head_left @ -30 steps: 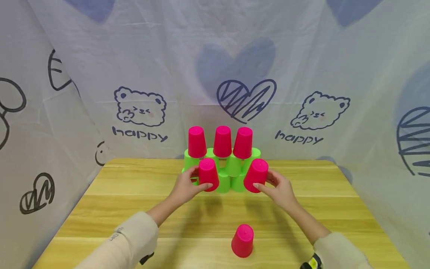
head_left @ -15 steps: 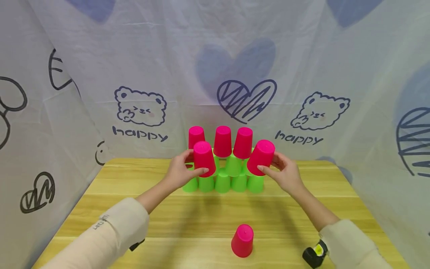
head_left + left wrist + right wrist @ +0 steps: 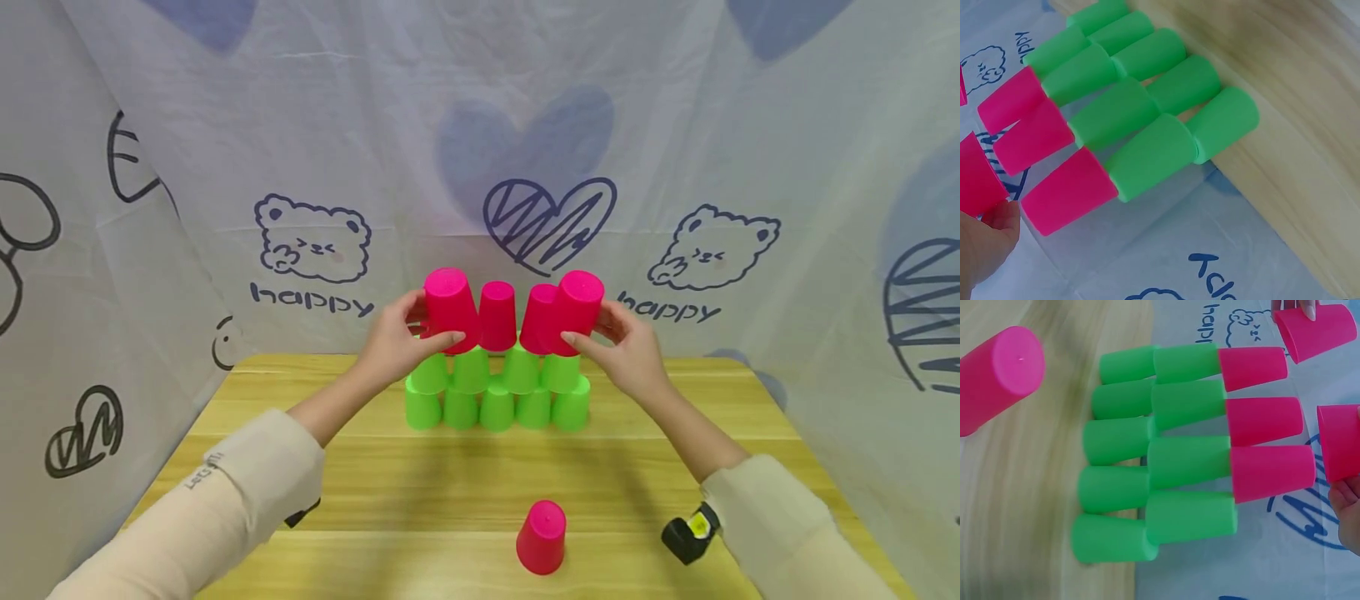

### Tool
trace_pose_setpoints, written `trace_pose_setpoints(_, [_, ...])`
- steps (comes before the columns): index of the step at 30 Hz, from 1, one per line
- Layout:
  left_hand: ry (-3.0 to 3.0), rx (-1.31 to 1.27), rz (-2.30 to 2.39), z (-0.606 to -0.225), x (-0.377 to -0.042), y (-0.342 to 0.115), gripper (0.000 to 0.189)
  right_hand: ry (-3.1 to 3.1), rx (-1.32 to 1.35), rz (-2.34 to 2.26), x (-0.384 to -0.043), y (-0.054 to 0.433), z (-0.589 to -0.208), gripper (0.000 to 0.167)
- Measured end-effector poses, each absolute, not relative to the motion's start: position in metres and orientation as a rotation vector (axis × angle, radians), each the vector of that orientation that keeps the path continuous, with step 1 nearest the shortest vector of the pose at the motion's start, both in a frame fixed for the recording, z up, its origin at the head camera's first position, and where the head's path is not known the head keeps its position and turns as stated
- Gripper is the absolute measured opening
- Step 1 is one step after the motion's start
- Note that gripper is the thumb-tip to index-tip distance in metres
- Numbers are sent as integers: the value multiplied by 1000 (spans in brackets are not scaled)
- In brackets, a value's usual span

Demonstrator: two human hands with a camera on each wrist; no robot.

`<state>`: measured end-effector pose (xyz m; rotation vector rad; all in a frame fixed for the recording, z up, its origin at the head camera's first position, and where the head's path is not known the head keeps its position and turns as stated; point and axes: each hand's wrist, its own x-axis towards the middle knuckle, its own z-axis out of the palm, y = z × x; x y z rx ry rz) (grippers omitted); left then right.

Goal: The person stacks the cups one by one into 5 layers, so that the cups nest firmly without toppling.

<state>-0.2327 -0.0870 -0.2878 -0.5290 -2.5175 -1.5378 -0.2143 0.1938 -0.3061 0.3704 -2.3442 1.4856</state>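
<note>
My left hand (image 3: pixel 393 340) grips a pink plastic cup (image 3: pixel 450 304), thumb on its near side. With my right hand (image 3: pixel 632 348) I hold another pink cup (image 3: pixel 579 310), tilted slightly. Both cups are upside down, raised beside the top tier of a cup stack. That tier has three pink cups, the middle pink cup (image 3: pixel 497 317) showing between the held ones. Beneath it stand two tiers of green cups (image 3: pixel 497 407). In the right wrist view, both held cups are apart from the stack's pink top row (image 3: pixel 1272 474), above its upturned bases.
A single pink cup (image 3: pixel 542 540) stands upside down on the wooden table (image 3: pixel 315 417) near the front. Behind the stack hangs a white curtain (image 3: pixel 420 167) with printed hearts and bears.
Both hands have risen with their pink cups, from in front of the green tiers up to the pink tier. The stack and the lone cup have not moved.
</note>
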Motion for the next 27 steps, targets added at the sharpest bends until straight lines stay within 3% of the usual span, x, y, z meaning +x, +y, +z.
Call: trace_pose_setpoints(27, [-2579, -410, -1364, -255, -272, -78, 58, -2308, 290, 1507, -263, 148, -277, 50])
